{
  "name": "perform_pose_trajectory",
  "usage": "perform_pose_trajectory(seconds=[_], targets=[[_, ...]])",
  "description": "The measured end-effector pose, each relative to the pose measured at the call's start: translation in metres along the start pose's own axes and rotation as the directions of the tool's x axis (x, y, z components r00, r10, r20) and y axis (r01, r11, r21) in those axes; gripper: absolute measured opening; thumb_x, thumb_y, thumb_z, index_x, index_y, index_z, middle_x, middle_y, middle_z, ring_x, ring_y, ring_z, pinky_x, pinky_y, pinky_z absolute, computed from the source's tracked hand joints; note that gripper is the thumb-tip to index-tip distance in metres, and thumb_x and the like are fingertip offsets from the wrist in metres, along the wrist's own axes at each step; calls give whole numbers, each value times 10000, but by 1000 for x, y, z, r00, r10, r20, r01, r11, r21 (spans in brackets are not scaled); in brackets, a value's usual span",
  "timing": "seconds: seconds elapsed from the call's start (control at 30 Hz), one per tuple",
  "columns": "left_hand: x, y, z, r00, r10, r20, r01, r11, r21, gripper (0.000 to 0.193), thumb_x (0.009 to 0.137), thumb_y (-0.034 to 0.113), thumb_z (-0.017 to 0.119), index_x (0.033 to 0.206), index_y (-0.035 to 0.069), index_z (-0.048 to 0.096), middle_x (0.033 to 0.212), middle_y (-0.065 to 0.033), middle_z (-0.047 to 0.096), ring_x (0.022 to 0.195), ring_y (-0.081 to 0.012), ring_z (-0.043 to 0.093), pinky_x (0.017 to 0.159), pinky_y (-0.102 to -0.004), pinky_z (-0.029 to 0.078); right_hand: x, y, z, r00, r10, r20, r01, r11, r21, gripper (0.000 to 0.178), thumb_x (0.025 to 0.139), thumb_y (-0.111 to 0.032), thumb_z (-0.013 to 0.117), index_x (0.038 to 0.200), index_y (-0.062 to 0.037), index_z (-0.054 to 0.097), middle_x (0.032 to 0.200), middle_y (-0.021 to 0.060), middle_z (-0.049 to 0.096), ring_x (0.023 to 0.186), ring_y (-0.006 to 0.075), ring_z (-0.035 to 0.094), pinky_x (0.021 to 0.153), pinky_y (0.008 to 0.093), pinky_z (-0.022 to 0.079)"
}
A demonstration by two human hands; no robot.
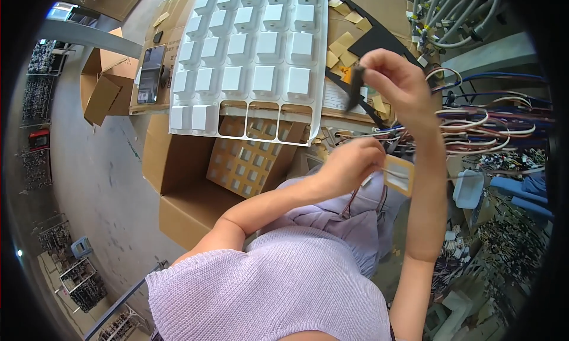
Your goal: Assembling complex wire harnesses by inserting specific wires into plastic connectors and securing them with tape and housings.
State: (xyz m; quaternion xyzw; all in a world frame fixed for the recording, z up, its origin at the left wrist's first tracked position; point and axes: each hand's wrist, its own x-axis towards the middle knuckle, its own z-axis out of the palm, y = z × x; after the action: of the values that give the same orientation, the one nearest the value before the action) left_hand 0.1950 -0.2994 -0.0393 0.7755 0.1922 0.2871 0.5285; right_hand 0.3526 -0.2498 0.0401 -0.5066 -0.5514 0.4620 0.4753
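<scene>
Raised over the right part of the worktop, my right hand pinches a short black strip, blurred by motion. Lower and nearer my body, my left hand is closed on thin wires that hang down over my lap. Right beside its fingertips is a tan square piece with a pale middle; whether the fingers grip it too is hidden. Beyond the left hand lies a large white tray with rows of white square blocks. Its near row has three open cells.
Bundled cables spread at the right. Small tan pieces lie on a black sheet past the tray. A phone rests on cardboard at the left. Below the tray stands an open carton holding a tan grid sheet.
</scene>
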Motion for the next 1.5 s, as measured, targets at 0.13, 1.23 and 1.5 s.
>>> perform_pose_trajectory(seconds=[0.13,1.23,1.5], targets=[[5,12,-36,991,-7,-130,14,998,60,102,749,-19,687,792,27,606,1131,-118,555,992,-269,624,794,-360,532,-25,-18,-26,961,-118,252,111,993,41,88,881,-47,643,912,19,593,926,16,552,804,66,501,713,216,424],[49,1,-55,960,-23,-280,59,991,122,97,804,-57,655,883,-7,681,1089,-140,594,796,-244,663,675,-306,540,-12,6,2,901,-318,-296,103,817,-567,96,856,-59,649,892,11,594,865,95,569,756,218,594,683,319,481],[66,7,-59,956,125,-266,-52,963,266,67,812,-30,643,867,4,659,959,-128,621,752,-329,638,642,-378,514,-13,27,-20,911,336,-238,-168,831,530,187,917,-199,651,1037,-55,646,899,4,673,792,54,601,755,207,468]])
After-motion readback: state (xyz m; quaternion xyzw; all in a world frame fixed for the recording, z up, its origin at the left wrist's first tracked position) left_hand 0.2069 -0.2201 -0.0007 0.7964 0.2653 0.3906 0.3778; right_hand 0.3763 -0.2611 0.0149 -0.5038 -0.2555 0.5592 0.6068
